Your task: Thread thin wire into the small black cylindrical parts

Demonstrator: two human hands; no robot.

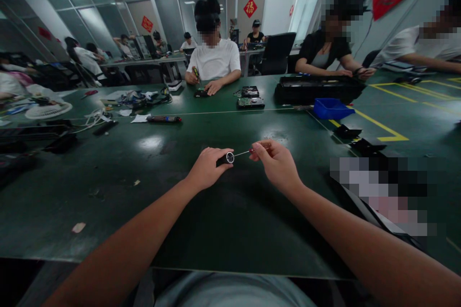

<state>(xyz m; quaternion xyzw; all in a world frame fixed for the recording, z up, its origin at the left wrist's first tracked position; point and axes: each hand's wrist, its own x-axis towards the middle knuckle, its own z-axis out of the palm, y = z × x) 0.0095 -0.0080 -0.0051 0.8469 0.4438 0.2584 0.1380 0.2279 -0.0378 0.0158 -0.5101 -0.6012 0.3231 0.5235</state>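
My left hand (207, 168) grips a small black cylinder (229, 157) between thumb and fingers, its round silver-rimmed end turned toward the right. My right hand (275, 160) is closed around the reddish handle of a thin screwdriver (242, 154). The metal shaft points left, and its tip is at the cylinder's silver-rimmed end; whether it touches or goes inside, I cannot tell. Both hands are above the green tabletop (230, 225), near its middle. The cylinder's body is mostly hidden by my left fingers.
A dark pen-like tool (164, 119) lies ahead on the left beside white paper scraps. Farther off are circuit boards (251, 102), a blue bin (333, 109) and a long black casing (319, 90). A person (214, 62) works opposite; others sit to the right.
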